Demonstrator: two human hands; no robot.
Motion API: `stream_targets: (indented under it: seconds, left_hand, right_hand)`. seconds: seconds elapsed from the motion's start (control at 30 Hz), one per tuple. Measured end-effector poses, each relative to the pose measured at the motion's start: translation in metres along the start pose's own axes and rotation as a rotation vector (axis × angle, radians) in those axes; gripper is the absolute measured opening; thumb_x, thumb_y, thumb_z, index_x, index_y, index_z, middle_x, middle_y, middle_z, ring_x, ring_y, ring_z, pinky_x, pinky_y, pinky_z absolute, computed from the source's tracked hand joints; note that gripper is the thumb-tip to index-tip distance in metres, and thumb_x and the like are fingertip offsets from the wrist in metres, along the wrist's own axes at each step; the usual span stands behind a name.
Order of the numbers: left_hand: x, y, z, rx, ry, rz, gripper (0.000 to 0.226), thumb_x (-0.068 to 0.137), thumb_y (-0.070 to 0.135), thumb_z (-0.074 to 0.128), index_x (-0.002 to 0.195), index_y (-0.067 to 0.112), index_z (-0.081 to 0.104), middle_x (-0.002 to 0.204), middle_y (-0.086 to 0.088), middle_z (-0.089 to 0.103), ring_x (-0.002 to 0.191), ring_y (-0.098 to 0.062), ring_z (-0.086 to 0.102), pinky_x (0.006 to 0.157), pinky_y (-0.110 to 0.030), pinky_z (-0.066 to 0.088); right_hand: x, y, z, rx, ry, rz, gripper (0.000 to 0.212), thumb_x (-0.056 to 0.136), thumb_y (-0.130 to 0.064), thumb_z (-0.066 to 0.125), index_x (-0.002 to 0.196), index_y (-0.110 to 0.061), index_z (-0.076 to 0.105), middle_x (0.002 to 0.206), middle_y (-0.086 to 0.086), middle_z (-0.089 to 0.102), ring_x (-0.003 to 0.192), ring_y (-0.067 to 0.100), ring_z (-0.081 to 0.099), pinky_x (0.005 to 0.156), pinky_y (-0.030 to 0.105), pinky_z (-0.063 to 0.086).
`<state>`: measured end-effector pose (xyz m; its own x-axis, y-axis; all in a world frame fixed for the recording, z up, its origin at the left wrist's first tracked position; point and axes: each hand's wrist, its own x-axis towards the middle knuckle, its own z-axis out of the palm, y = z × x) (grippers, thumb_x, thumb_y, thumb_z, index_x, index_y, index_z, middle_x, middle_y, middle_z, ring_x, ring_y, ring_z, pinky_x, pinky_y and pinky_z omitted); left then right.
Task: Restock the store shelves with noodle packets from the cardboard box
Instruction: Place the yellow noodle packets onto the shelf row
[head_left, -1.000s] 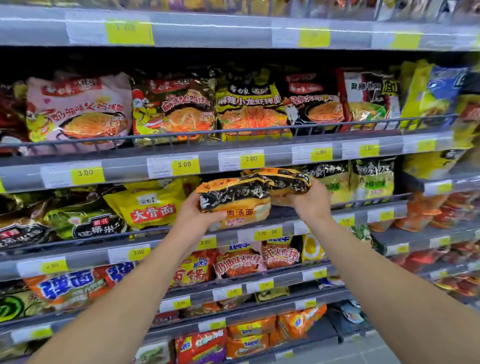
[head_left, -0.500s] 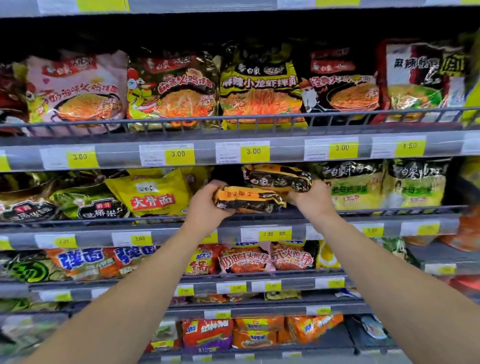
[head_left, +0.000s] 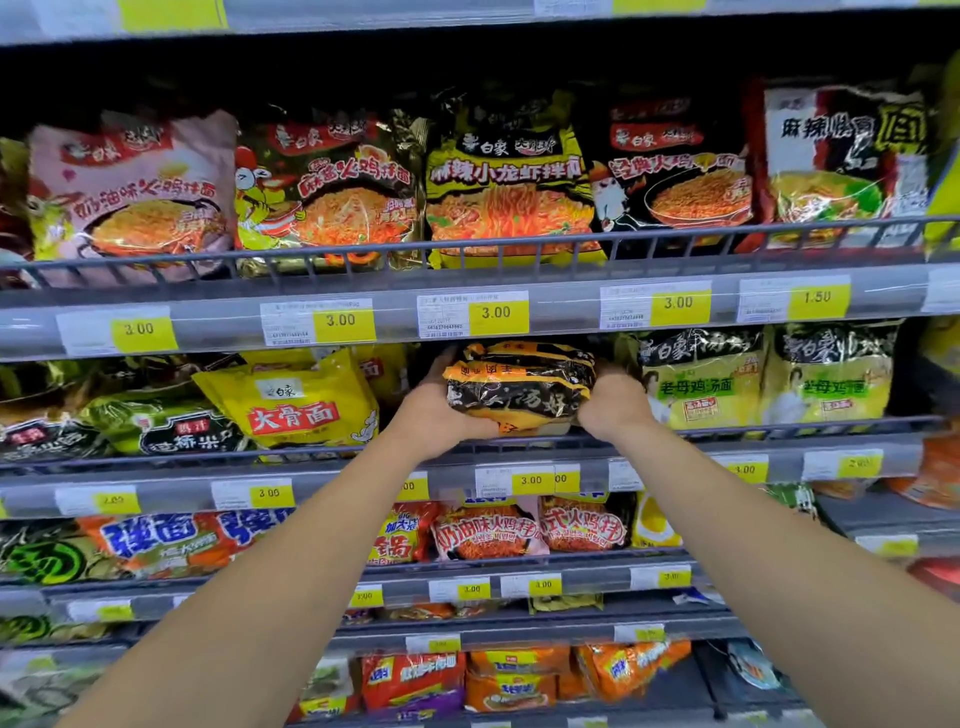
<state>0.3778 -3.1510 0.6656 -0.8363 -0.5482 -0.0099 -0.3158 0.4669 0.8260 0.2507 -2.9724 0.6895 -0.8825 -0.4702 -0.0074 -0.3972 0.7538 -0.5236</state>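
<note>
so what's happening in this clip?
A person is restocking a noodle aisle. Both hands, left hand and right hand, grip a stack of orange-and-black noodle packets, setting it into the shelf slot between the yellow packet and the pale green packets. The stack is not yet released.

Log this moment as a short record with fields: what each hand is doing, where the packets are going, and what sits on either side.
left hand: grips the left end of the orange-and-black noodle packets
right hand: grips their right end
packets: stacked, at the front of the second shelf, above its rail
left neighbour: yellow packet
right neighbour: pale yellow-green packet
price tag below: reads 3.00
cardboard box: not in view
</note>
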Motion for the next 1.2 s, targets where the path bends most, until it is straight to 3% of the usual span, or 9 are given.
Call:
stream_targets:
  seconds: [0.2,0.37,0.5,0.57,0.63,0.73,0.87,1.0,1.2]
  left_hand:
    - [0.004,0.003,0.008,-0.118,-0.016,-0.050,0.085,0.058,0.020,0.092,0.133,0.010,0.053,0.098,0.009,0.072,0.094,-0.011,0.067,0.082,-0.026,0.053]
    - [0.005,0.008,0.007,0.000,0.022,-0.104,0.058,0.066,0.034,0.087,0.112,0.010,0.061,0.090,0.006,0.067,0.080,-0.008,0.059,0.064,-0.019,0.044]
    - [0.014,0.012,0.021,0.017,0.073,-0.071,0.078,0.060,0.046,0.087,0.125,0.018,0.053,0.111,-0.001,0.067,0.102,-0.022,0.064,0.082,-0.029,0.051]
    - [0.018,0.018,0.031,-0.019,0.108,-0.007,0.080,0.060,0.041,0.089,0.125,0.022,0.047,0.110,0.001,0.068,0.103,-0.021,0.065,0.089,-0.035,0.054]
    - [0.024,0.025,0.041,-0.034,0.126,0.029,0.082,0.060,0.036,0.089,0.127,0.022,0.045,0.114,0.000,0.067,0.105,-0.020,0.064,0.093,-0.036,0.053]
    - [0.034,0.037,0.049,-0.041,0.084,0.001,0.084,0.061,0.033,0.089,0.133,0.021,0.046,0.122,0.000,0.063,0.111,-0.019,0.061,0.097,-0.033,0.050]
    - [0.041,0.040,0.051,-0.100,0.030,0.002,0.071,0.062,0.028,0.089,0.123,0.018,0.053,0.120,-0.002,0.065,0.106,-0.018,0.063,0.092,-0.032,0.052]
    - [0.043,0.025,0.039,-0.094,0.061,-0.020,0.083,0.067,0.021,0.086,0.138,0.017,0.043,0.125,0.001,0.057,0.110,-0.018,0.057,0.091,-0.032,0.050]
    - [0.057,0.030,0.055,-0.031,0.073,0.005,0.038,0.077,0.018,0.078,0.108,0.016,0.055,0.112,-0.005,0.066,0.097,-0.022,0.062,0.083,-0.031,0.052]
  right_hand:
    - [-0.001,0.011,-0.003,0.355,-0.017,-0.034,0.039,0.091,0.003,0.048,0.125,-0.011,0.058,0.108,0.015,0.062,0.088,0.028,0.052,0.070,0.027,0.040]
    - [-0.009,0.016,-0.001,0.231,-0.042,-0.047,0.026,0.084,0.001,0.059,0.101,-0.011,0.044,0.072,0.006,0.049,0.062,0.021,0.047,0.045,0.024,0.031]
    - [-0.032,0.023,0.017,0.314,0.310,-0.119,0.037,0.079,-0.007,0.069,0.105,-0.014,0.043,0.098,0.004,0.047,0.080,0.021,0.052,0.064,0.031,0.044]
    - [-0.039,0.028,0.024,0.297,0.428,-0.256,0.024,0.081,-0.009,0.063,0.096,-0.018,0.046,0.088,0.000,0.053,0.077,0.017,0.053,0.075,0.039,0.050]
    - [-0.041,0.033,0.027,0.174,0.330,-0.386,0.012,0.083,-0.013,0.057,0.094,-0.019,0.054,0.086,-0.003,0.057,0.082,0.017,0.055,0.076,0.040,0.051]
    - [-0.034,0.035,0.026,-0.005,0.144,-0.430,0.033,0.087,-0.017,0.054,0.120,-0.019,0.059,0.113,0.002,0.058,0.108,0.020,0.053,0.090,0.036,0.047]
    - [-0.021,0.035,0.021,-0.085,0.124,-0.382,0.046,0.091,-0.020,0.050,0.137,-0.019,0.049,0.128,0.008,0.054,0.115,0.027,0.054,0.095,0.039,0.048]
    - [-0.016,0.035,0.021,-0.125,0.103,-0.394,0.049,0.096,-0.025,0.047,0.144,-0.019,0.043,0.128,0.011,0.054,0.112,0.029,0.055,0.089,0.035,0.046]
    - [-0.003,0.039,0.021,-0.154,0.067,-0.378,0.049,0.095,-0.028,0.045,0.143,-0.019,0.045,0.122,0.015,0.058,0.110,0.030,0.056,0.086,0.035,0.049]
